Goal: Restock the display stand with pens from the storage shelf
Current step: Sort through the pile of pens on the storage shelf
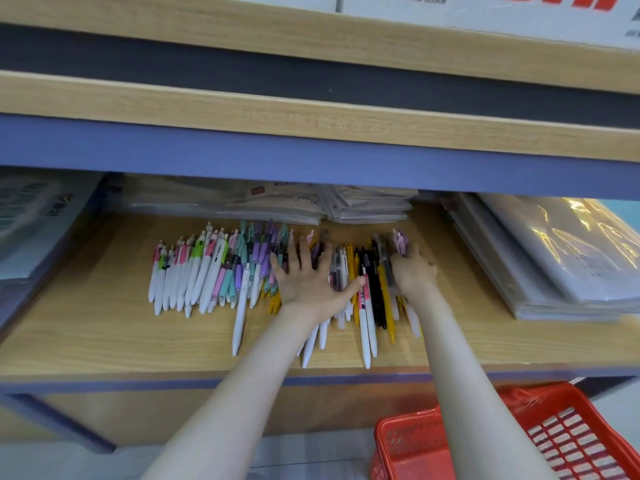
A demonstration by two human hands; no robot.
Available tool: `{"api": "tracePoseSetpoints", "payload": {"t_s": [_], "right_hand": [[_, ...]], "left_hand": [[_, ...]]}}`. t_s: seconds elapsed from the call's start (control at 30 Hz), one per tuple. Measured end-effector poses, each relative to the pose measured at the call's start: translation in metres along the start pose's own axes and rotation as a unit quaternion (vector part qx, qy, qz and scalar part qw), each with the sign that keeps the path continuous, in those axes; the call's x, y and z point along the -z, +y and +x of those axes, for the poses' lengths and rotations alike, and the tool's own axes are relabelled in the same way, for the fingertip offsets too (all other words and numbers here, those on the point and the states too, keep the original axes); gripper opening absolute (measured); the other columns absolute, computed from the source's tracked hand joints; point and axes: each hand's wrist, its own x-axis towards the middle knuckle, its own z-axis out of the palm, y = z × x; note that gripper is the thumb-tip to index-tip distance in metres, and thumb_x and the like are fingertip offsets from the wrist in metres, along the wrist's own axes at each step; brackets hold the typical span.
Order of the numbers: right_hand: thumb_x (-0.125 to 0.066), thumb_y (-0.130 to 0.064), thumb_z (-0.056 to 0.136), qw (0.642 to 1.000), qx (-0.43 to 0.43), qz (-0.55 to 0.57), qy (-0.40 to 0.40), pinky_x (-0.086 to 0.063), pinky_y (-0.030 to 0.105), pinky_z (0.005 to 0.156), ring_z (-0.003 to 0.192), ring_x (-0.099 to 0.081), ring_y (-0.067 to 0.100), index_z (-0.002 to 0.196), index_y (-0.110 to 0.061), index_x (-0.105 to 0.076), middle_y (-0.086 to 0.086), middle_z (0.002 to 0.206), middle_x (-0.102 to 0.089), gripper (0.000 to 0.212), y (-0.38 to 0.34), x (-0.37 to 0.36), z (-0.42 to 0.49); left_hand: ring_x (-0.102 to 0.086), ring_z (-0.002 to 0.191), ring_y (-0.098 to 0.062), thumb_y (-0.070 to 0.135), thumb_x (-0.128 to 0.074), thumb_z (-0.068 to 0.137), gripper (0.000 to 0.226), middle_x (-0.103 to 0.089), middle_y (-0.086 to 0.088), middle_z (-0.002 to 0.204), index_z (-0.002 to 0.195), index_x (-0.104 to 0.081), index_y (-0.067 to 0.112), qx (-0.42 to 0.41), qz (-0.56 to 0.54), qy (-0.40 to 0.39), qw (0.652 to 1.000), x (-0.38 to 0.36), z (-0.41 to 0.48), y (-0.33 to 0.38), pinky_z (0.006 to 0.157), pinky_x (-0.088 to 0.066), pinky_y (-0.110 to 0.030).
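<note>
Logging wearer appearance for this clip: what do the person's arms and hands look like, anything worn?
The left hand and right hand wear no gloves; no watch or bracelet shows at either wrist. The left forearm and right forearm are uncovered to the frame edge, no sleeve in view.

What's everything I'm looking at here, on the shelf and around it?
pens: dozens, white, pink, purple, yellow, black, in a row on the wooden shelf
wrapped packs: several stacks, clear plastic, back of the shelf
plastic sleeves: one stack, clear grey, right end of the shelf
basket: one, red, below the shelf at right
boxes: partly seen, white with red print, top shelf
left hand: flat, fingers spread on the pens
right hand: grips lilac pens
</note>
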Motion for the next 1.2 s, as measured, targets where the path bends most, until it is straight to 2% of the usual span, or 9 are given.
{"api": "tracePoseSetpoints", "payload": {"t_s": [0.1,0.23,0.37,0.57,0.67,0.8,0.9,1.03,1.2], "right_hand": [[-0.031,-0.016,0.100,0.998,0.031,-0.047,-0.009,-0.015,0.041,0.114,0.143,-0.011,0.036,0.150,-0.005,0.000,0.014,0.158,-0.006,0.060,-0.015,-0.009,-0.003],[-0.036,-0.002,0.097,0.993,0.093,-0.069,-0.023,-0.018,0.040,0.114,0.143,-0.014,0.035,0.150,-0.002,-0.003,0.015,0.158,0.000,0.062,-0.035,-0.024,-0.019],[-0.036,-0.005,0.097,0.987,0.133,-0.088,-0.021,-0.006,0.040,0.116,0.143,-0.013,0.033,0.145,-0.001,-0.023,0.017,0.155,-0.015,0.050,-0.048,-0.050,-0.027],[-0.025,-0.023,0.104,0.979,0.188,-0.030,-0.073,-0.004,0.033,0.115,0.145,-0.002,0.029,0.149,-0.001,-0.011,0.018,0.157,-0.003,0.052,-0.055,-0.055,-0.037],[-0.018,-0.039,0.100,0.976,0.208,-0.057,-0.026,-0.007,0.037,0.115,0.143,-0.011,0.029,0.143,-0.006,-0.034,0.019,0.153,-0.022,0.057,-0.034,-0.050,-0.029],[-0.029,-0.044,0.099,0.991,0.101,-0.065,0.063,-0.008,0.044,0.115,0.144,-0.009,0.030,0.150,-0.020,-0.020,0.011,0.158,-0.011,0.057,0.008,-0.014,-0.019],[-0.033,-0.050,0.097,0.997,0.031,-0.056,0.032,-0.007,0.047,0.115,0.144,-0.005,0.033,0.151,-0.026,-0.012,0.012,0.159,-0.007,0.062,0.034,0.002,-0.011],[-0.035,-0.035,0.101,0.974,0.214,-0.069,-0.007,-0.004,0.042,0.116,0.144,-0.011,0.026,0.148,-0.034,-0.021,0.004,0.157,-0.019,0.050,0.022,-0.003,-0.008],[-0.041,-0.032,0.100,0.956,0.293,-0.023,0.004,-0.018,0.037,0.108,0.133,-0.022,0.022,0.146,-0.026,-0.031,0.004,0.147,-0.032,0.048,0.006,-0.008,-0.030]], "left_hand": [[0.022,0.145,-0.031,0.081,-0.007,0.082,0.084,0.018,-0.011,0.159,0.152,0.009,0.036,0.002,-0.014,0.000,1.000,0.001,0.000,0.000,0.111,0.013,-0.061],[0.018,0.146,-0.028,0.048,-0.011,0.100,0.056,0.012,-0.009,0.161,0.153,0.004,0.033,-0.005,-0.069,0.016,0.997,0.009,0.000,-0.003,0.115,0.009,-0.057],[0.012,0.148,-0.024,0.039,-0.010,0.103,0.052,0.001,-0.006,0.162,0.153,-0.005,0.030,-0.008,-0.056,0.047,0.997,0.018,-0.001,-0.019,0.115,0.010,-0.056],[0.011,0.148,-0.025,0.043,-0.009,0.102,0.052,-0.001,-0.005,0.162,0.152,0.001,0.036,-0.051,-0.045,0.051,0.996,0.014,-0.003,-0.034,0.115,0.009,-0.058],[0.013,0.148,-0.024,0.049,-0.009,0.101,0.053,0.003,-0.006,0.162,0.151,0.004,0.039,-0.061,-0.047,0.034,0.996,0.012,-0.002,-0.032,0.115,0.011,-0.055],[0.016,0.147,-0.021,0.059,-0.012,0.098,0.059,0.006,-0.004,0.162,0.152,0.000,0.040,-0.081,-0.071,0.014,0.994,0.012,0.000,-0.029,0.116,0.012,-0.051],[0.015,0.147,-0.020,0.055,-0.017,0.098,0.058,0.005,0.001,0.162,0.152,-0.004,0.038,-0.091,-0.071,-0.008,0.993,0.009,0.004,-0.029,0.117,0.007,-0.051],[0.009,0.148,-0.020,0.044,-0.025,0.099,0.058,-0.001,0.001,0.162,0.152,-0.005,0.034,-0.086,-0.091,0.019,0.992,0.006,0.009,-0.034,0.119,0.004,-0.051],[0.013,0.148,-0.021,0.043,-0.022,0.101,0.056,0.006,-0.003,0.162,0.152,0.004,0.038,-0.084,-0.089,0.030,0.992,0.007,0.001,-0.034,0.119,0.007,-0.049]]}}
